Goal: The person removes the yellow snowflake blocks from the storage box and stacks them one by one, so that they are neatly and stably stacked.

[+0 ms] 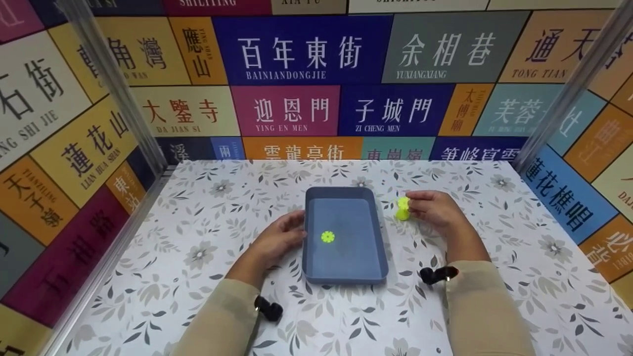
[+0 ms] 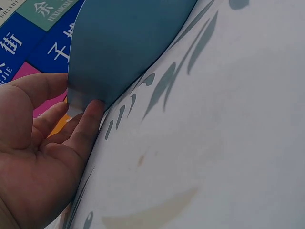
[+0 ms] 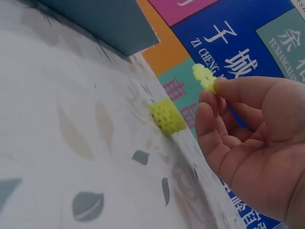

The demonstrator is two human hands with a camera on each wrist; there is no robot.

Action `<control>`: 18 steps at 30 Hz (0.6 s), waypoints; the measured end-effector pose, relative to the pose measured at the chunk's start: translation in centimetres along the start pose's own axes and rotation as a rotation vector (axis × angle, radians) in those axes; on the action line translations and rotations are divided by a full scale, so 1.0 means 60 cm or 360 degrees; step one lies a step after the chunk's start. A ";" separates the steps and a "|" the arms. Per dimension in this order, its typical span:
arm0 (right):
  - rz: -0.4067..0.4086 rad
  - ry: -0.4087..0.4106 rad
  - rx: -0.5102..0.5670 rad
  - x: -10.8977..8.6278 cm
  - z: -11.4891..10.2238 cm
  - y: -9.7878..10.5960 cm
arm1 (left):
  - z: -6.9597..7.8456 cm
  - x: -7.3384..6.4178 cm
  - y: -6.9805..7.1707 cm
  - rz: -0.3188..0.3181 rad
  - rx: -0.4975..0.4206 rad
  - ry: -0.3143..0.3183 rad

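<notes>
A blue-grey rectangular tray [image 1: 341, 274] lies on the table with one yellow-green, flower-shaped plastic disc [image 1: 327, 237] flat on its floor. My left hand [image 1: 278, 240] is at the tray's left side, its loosely bent fingertips against the outer wall. The left wrist view shows those fingers [image 2: 88, 124] at the tray's corner. To the right of the tray, my right hand [image 1: 435, 210] pinches another notched disc [image 3: 204, 76] between thumb and fingertips, held up off the table. Just below it stands a short yellow-green stack of discs [image 3: 167, 117] with bumpy sides.
A white tablecloth [image 1: 198, 301] with grey leaves and flowers covers the table. Panels with printed place names [image 1: 301, 49] rise behind and at both sides, with metal posts [image 1: 141, 113] at the corners. Each sleeve carries a small black wrist camera [image 1: 269, 309].
</notes>
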State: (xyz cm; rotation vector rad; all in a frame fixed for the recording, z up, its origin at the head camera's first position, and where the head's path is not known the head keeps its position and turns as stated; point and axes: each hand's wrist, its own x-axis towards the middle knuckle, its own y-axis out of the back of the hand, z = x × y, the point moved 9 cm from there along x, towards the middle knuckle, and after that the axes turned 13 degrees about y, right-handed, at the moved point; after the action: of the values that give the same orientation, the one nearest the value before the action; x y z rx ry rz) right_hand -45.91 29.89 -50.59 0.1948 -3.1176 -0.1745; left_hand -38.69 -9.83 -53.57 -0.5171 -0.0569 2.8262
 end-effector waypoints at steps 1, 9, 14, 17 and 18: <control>0.0017 -0.0017 0.0012 0.000 0.004 0.003 | 0.000 0.001 0.000 0.0003 0.0004 -0.0001; 0.0040 -0.0154 -0.0006 -0.018 0.001 0.003 | -0.004 0.004 -0.001 -0.0017 -0.0029 0.0014; 0.0007 -0.0149 -0.0015 -0.018 0.004 -0.002 | -0.004 0.005 0.000 -0.0008 -0.0031 0.0019; 0.0021 -0.0138 -0.0026 -0.009 0.019 0.004 | -0.004 0.004 0.000 -0.0002 -0.0030 0.0027; 0.0034 -0.0137 -0.0034 -0.007 0.024 0.006 | -0.004 0.003 0.000 0.0002 -0.0028 0.0027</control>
State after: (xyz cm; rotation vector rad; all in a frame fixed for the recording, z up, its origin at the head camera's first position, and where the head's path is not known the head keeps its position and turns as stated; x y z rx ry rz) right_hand -45.58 30.46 -52.01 0.1578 -3.2002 -0.2213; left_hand -38.76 -9.80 -53.86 -0.5456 -0.0787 2.8243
